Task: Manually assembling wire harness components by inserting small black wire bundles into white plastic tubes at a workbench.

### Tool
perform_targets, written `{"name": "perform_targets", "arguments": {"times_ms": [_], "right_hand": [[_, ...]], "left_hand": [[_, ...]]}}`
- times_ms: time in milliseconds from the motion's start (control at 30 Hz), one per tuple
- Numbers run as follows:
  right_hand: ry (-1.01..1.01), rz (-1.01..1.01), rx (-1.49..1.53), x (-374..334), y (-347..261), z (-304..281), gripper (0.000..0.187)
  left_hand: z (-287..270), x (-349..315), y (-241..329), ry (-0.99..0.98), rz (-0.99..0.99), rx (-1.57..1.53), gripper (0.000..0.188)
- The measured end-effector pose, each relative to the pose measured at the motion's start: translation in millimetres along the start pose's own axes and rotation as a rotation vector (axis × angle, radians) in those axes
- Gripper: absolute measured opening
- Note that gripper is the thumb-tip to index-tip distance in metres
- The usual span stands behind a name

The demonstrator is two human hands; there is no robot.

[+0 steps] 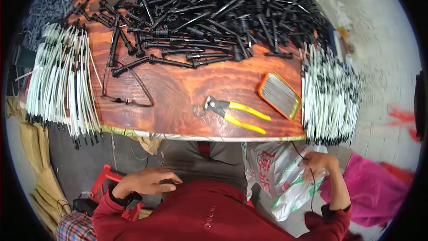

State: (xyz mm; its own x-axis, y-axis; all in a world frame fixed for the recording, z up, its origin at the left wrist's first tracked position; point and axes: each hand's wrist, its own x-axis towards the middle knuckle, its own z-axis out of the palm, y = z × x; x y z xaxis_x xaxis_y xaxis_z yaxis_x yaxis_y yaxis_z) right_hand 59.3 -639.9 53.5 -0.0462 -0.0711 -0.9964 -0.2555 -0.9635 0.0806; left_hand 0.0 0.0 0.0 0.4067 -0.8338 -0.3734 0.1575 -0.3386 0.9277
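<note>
My left hand [149,181] hovers over my lap, fingers loosely stretched and apart, with nothing in it. Beside a white plastic bag [278,174], to the right of my knees, my right hand [320,164] has its fingers curled together at a thin black cord [314,192]. The cord bends at the fingertips and hangs down past the bag. Yellow-handled end-cutting pliers [238,112] lie on the table with their jaws to the left, next to a small coil of wire [198,110]. An orange tray [281,94] of thin metal pins sits right of the pliers.
Bundles of white rods with black ends lie at the left [62,80] and right [331,98] table edges. A heap of black plastic tubular parts [214,13] covers the far side. A red stool [104,180] stands left of me; pink cloth [374,189] lies at right.
</note>
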Motion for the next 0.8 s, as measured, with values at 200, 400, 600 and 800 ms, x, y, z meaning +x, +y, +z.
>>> {"name": "perform_targets", "arguments": {"times_ms": [200, 400, 600, 800], "right_hand": [[0.532, -0.23, -0.271, -17.5, -93.4, 42.7, 0.041], [1.1, -0.858, -0.203, -52.9, -126.9, 68.7, 0.033], [1.676, -0.779, 0.311, -60.3, -94.1, 52.8, 0.026], [2.285, -0.502, 0.545, -63.4, -44.4, 30.4, 0.024]], "left_hand": [[39.8, 11.3, 61.6, 0.195, 0.128, 0.087, 0.03], [77.4, 48.7, 107.5, 0.359, 0.327, 0.262, 0.026], [94.5, 78.4, 134.9, 0.324, 0.335, 0.283, 0.023], [95.7, 105.8, 173.6, 0.255, 0.357, 0.382, 0.022]]}}
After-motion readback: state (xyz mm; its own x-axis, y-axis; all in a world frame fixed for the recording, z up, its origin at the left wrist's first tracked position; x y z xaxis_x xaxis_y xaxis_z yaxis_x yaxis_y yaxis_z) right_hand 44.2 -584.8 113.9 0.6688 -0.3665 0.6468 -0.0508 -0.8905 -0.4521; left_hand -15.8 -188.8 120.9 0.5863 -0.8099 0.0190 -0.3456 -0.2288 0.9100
